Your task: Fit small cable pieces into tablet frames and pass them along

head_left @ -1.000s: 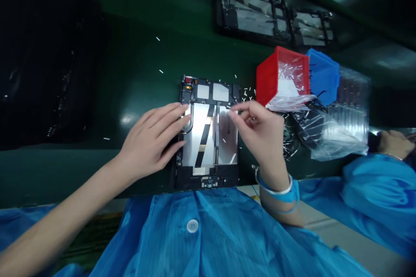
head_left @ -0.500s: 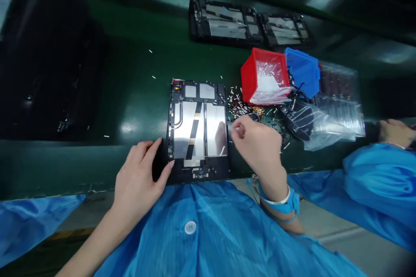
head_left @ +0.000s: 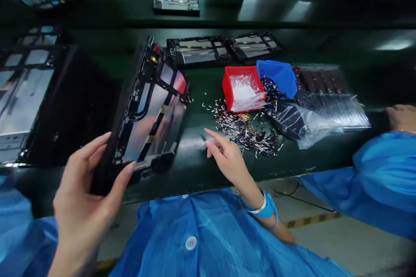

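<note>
My left hand [head_left: 94, 186] grips the lower left edge of an opened tablet [head_left: 152, 117], thumb on the front and fingers behind. The tablet is tilted up off the green bench, its bare inside with silver battery cells and black flat cables facing right; it is slightly blurred. To the right of it, my right hand [head_left: 225, 153] hovers over the bench with the forefinger stretched out and the other fingers partly curled. Nothing shows in that hand. Close beyond its fingers lies a pile of small loose parts [head_left: 250, 134], black, white and copper-coloured.
A red bin [head_left: 227, 91] with a plastic bag of white bits stands beside a blue bin [head_left: 286, 80]. Clear plastic trays [head_left: 338, 108] lie at the right. Two opened tablets [head_left: 198, 52] rest behind; a dark stack [head_left: 68, 108] stands left. A co-worker's hand [head_left: 401, 117] is at far right.
My left hand has taken hold of the tablet, lifted it off the bench and moved it left, tilting it. My right hand has shifted left and its pinched fingers have opened. The view has shifted.
</note>
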Action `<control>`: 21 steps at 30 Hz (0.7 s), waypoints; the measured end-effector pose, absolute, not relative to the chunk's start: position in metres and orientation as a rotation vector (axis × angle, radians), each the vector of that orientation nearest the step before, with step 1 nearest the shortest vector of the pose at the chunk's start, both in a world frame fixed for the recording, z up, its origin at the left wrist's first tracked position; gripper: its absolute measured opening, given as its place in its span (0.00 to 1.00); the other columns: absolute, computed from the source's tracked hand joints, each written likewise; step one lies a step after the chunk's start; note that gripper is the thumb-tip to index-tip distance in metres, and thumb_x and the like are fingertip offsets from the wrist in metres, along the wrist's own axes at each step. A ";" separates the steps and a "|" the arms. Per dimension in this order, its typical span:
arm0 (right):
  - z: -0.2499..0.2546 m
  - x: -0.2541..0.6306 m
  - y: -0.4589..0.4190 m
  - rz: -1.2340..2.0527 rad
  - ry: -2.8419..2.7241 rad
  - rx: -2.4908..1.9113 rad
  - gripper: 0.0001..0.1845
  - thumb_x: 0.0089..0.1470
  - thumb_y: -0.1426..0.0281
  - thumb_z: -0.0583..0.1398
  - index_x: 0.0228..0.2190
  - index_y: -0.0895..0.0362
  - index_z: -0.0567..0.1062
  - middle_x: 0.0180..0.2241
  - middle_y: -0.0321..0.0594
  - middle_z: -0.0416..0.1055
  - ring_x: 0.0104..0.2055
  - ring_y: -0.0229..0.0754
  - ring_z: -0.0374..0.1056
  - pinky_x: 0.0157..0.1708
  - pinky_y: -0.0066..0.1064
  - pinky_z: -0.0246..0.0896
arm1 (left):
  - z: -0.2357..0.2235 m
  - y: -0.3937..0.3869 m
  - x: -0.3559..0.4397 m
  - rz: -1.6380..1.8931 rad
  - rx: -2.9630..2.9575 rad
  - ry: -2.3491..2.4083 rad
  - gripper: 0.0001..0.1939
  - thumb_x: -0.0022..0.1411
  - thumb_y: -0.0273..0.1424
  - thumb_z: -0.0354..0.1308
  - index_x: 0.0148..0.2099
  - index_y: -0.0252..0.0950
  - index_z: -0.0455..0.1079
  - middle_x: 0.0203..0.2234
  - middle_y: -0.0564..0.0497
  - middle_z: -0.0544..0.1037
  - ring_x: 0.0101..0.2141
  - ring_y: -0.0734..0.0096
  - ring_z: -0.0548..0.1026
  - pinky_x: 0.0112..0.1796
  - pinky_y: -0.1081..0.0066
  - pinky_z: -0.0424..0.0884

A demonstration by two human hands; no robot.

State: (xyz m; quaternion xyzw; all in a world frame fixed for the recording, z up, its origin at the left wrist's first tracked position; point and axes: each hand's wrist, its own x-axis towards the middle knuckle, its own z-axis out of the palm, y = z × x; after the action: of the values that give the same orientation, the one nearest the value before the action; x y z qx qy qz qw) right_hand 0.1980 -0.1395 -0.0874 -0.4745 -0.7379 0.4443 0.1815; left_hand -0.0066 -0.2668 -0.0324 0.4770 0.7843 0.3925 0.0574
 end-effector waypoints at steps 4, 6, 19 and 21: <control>-0.089 0.208 -0.133 1.141 -2.060 -1.399 0.21 0.59 0.62 0.54 0.50 0.57 0.74 0.23 0.35 0.73 0.26 0.38 0.68 0.30 0.28 0.58 | -0.012 -0.257 -0.008 0.377 2.264 2.569 0.31 0.65 0.28 0.50 0.68 0.50 0.50 0.53 0.50 0.74 0.40 0.55 0.78 0.27 0.63 0.69; -0.094 0.210 -0.131 1.120 -2.086 -1.414 0.18 0.58 0.63 0.55 0.46 0.56 0.77 0.23 0.35 0.74 0.26 0.38 0.68 0.30 0.28 0.58 | -0.011 -0.250 -0.016 0.249 2.401 2.471 0.30 0.65 0.29 0.47 0.68 0.49 0.51 0.49 0.51 0.76 0.33 0.59 0.78 0.21 0.65 0.61; -0.123 0.209 -0.118 1.128 -2.078 -1.313 0.10 0.56 0.70 0.58 0.36 0.54 0.79 0.20 0.32 0.73 0.21 0.35 0.65 0.25 0.25 0.57 | -0.021 -0.054 -0.116 1.997 0.428 1.937 0.09 0.47 0.16 0.56 0.31 0.32 0.63 0.25 0.55 0.69 0.31 0.75 0.72 0.44 0.62 0.75; -0.125 0.209 -0.118 1.090 -2.098 -1.295 0.10 0.56 0.70 0.58 0.36 0.55 0.80 0.20 0.33 0.73 0.21 0.35 0.65 0.25 0.26 0.58 | -0.026 -0.015 -0.142 1.951 0.553 1.957 0.11 0.50 0.15 0.55 0.29 0.33 0.58 0.23 0.58 0.64 0.28 0.76 0.69 0.39 0.62 0.76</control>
State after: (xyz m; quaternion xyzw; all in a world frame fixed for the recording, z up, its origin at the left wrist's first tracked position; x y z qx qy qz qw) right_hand 0.2089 -0.1179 -0.1246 -0.4686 -0.7589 0.3945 0.2212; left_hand -0.1420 -0.0153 -0.0259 0.1936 0.6854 0.6832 0.1609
